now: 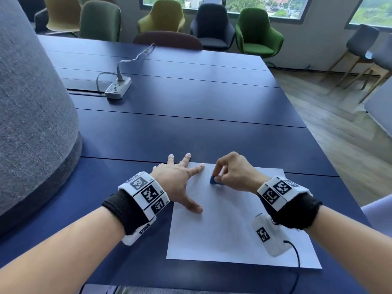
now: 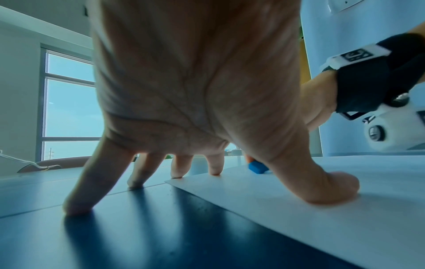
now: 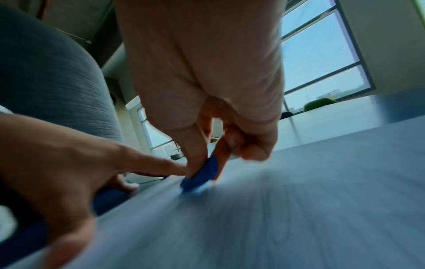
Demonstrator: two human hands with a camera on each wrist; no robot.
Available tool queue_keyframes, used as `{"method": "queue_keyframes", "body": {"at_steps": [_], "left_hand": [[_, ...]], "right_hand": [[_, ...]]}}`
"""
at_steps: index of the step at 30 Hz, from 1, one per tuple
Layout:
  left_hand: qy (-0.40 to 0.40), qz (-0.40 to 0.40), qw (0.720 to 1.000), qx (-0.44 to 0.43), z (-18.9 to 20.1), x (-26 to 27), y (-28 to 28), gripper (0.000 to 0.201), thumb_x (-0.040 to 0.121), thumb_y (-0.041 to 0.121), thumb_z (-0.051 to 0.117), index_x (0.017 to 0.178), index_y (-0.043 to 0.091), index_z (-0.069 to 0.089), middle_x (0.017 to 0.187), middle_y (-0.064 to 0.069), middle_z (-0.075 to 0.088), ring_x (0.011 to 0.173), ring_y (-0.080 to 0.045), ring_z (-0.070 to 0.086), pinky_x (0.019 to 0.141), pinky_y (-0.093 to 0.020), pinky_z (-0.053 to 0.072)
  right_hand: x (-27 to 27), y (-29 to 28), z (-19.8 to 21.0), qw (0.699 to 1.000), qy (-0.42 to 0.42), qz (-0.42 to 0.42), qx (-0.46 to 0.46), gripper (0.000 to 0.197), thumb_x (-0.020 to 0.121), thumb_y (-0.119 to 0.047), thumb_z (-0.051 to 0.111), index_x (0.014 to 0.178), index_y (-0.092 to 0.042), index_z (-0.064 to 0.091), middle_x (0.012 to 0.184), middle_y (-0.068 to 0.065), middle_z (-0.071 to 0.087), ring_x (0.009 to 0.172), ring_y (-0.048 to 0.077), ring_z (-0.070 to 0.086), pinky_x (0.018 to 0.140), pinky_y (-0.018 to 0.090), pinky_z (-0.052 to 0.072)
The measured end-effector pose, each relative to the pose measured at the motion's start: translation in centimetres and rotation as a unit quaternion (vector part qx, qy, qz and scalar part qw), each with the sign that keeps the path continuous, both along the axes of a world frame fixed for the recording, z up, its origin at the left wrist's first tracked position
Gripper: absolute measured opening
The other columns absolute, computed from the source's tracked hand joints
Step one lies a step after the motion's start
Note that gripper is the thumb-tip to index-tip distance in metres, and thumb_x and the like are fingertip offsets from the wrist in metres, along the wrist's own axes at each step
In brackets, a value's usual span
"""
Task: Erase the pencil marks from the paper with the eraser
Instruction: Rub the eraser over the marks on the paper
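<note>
A white sheet of paper (image 1: 229,225) lies on the dark blue table (image 1: 191,115) near its front edge. My right hand (image 1: 231,172) pinches a small blue eraser (image 1: 214,180) between thumb and fingers and holds it down on the paper's upper part. The eraser (image 3: 202,174) shows blurred in the right wrist view, its lower end on the sheet. My left hand (image 1: 180,181) lies spread flat with straight fingers, thumb (image 2: 322,185) and index finger pressing the paper's (image 2: 299,218) left edge, the other fingers on the table. Pencil marks are too faint to tell.
A white power strip (image 1: 118,87) with a plugged cable sits far back left on the table. A big grey fabric-covered column (image 1: 31,113) stands at the left. Several chairs (image 1: 257,32) line the far side. The table's right edge drops to a wooden floor.
</note>
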State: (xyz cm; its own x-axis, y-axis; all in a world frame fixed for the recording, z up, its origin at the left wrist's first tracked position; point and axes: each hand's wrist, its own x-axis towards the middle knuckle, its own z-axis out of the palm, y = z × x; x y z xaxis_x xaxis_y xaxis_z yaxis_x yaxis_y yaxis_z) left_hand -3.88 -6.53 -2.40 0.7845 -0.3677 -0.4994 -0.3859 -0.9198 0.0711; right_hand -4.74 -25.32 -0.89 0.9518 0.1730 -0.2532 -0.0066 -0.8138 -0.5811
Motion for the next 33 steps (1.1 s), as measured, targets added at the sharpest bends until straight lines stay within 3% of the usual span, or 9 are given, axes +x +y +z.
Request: {"method": "queue_keyframes", "body": {"at_steps": [3, 7, 10, 13, 18, 22, 27, 30, 33], "left_hand": [[0.001, -0.001, 1.000, 0.004, 0.1, 0.0, -0.1, 0.126, 0.054, 0.083, 0.069, 0.149, 0.052, -0.006, 0.162, 0.007, -0.017, 0.148, -0.041, -0.007, 0.110, -0.058, 0.031], [-0.006, 0.000, 1.000, 0.003, -0.1, 0.0, -0.1, 0.126, 0.053, 0.084, 0.069, 0.149, 0.053, -0.006, 0.163, 0.007, -0.016, 0.148, -0.040, -0.006, 0.110, -0.056, 0.033], [-0.005, 0.001, 1.000, 0.005, -0.1, 0.0, -0.1, 0.126, 0.052, 0.083, 0.070, 0.149, 0.053, -0.005, 0.163, 0.007, -0.015, 0.148, -0.041, -0.006, 0.110, -0.058, 0.032], [-0.003, 0.000, 1.000, 0.008, 0.0, 0.0, -0.2, 0.126, 0.053, 0.084, 0.069, 0.149, 0.052, -0.007, 0.163, 0.006, -0.016, 0.148, -0.041, -0.006, 0.110, -0.059, 0.031], [-0.003, -0.001, 1.000, 0.005, 0.1, 0.0, -0.2, 0.125, 0.054, 0.082, 0.070, 0.150, 0.052, -0.006, 0.163, 0.006, -0.016, 0.148, -0.041, -0.006, 0.111, -0.058, 0.030], [-0.004, 0.000, 1.000, 0.008, 0.1, -0.1, -0.3, 0.125, 0.054, 0.083, 0.070, 0.149, 0.052, -0.006, 0.163, 0.006, -0.016, 0.148, -0.041, -0.006, 0.111, -0.058, 0.030], [-0.003, 0.000, 1.000, 0.009, 0.1, 0.0, -0.3, 0.125, 0.054, 0.083, 0.069, 0.149, 0.052, -0.006, 0.163, 0.006, -0.016, 0.148, -0.041, -0.006, 0.111, -0.057, 0.031], [-0.005, -0.001, 1.000, 0.012, 0.1, 0.0, -0.3, 0.125, 0.054, 0.083, 0.069, 0.149, 0.052, -0.006, 0.163, 0.006, -0.016, 0.148, -0.041, -0.006, 0.110, -0.058, 0.032], [-0.006, -0.002, 1.000, 0.007, 0.0, 0.0, -0.2, 0.126, 0.054, 0.084, 0.068, 0.150, 0.051, -0.006, 0.163, 0.006, -0.016, 0.148, -0.041, -0.005, 0.110, -0.058, 0.031]], "right_hand": [[-0.9, -0.1, 0.3, 0.997, 0.060, 0.047, -0.025, 0.013, 0.076, -0.012, 0.070, 0.071, -0.024, 0.073, 0.078, 0.003, 0.068, 0.067, 0.013, 0.061, 0.061, 0.022, 0.050], [-1.0, -0.1, 0.0, 1.000, -0.023, -0.017, 0.006, 0.007, 0.080, -0.011, 0.068, 0.078, -0.014, 0.073, 0.074, 0.001, 0.065, 0.061, 0.010, 0.058, 0.051, 0.013, 0.043], [-2.7, -0.2, -0.1, 1.000, 0.001, 0.020, 0.011, 0.007, 0.081, -0.010, 0.067, 0.078, -0.015, 0.071, 0.065, -0.005, 0.060, 0.054, 0.005, 0.053, 0.046, 0.009, 0.039], [-3.1, 0.0, 0.2, 0.998, 0.020, 0.063, -0.015, 0.010, 0.081, -0.010, 0.066, 0.077, -0.018, 0.070, 0.067, -0.007, 0.059, 0.056, 0.003, 0.053, 0.046, 0.007, 0.037], [-2.7, -0.2, -0.2, 1.000, -0.023, -0.003, 0.014, 0.006, 0.082, -0.011, 0.066, 0.081, -0.015, 0.071, 0.068, -0.003, 0.061, 0.057, 0.006, 0.055, 0.048, 0.011, 0.040], [-4.0, -0.2, -0.1, 0.998, 0.020, 0.056, 0.003, 0.008, 0.083, -0.011, 0.066, 0.080, -0.017, 0.070, 0.064, -0.007, 0.058, 0.054, 0.002, 0.052, 0.046, 0.006, 0.037], [-2.8, -0.6, -0.3, 0.999, -0.024, -0.002, 0.025, 0.008, 0.082, -0.012, 0.068, 0.078, -0.018, 0.071, 0.065, -0.003, 0.062, 0.054, 0.005, 0.054, 0.048, 0.009, 0.039], [-4.2, -0.5, -0.2, 0.998, 0.026, 0.062, 0.004, 0.009, 0.082, -0.014, 0.069, 0.077, -0.021, 0.071, 0.065, -0.007, 0.061, 0.055, 0.003, 0.053, 0.050, 0.010, 0.039], [-3.9, -0.2, 0.1, 0.996, 0.017, 0.081, -0.013, 0.009, 0.081, -0.013, 0.069, 0.079, -0.020, 0.073, 0.065, -0.009, 0.060, 0.056, 0.002, 0.053, 0.051, 0.010, 0.039]]}}
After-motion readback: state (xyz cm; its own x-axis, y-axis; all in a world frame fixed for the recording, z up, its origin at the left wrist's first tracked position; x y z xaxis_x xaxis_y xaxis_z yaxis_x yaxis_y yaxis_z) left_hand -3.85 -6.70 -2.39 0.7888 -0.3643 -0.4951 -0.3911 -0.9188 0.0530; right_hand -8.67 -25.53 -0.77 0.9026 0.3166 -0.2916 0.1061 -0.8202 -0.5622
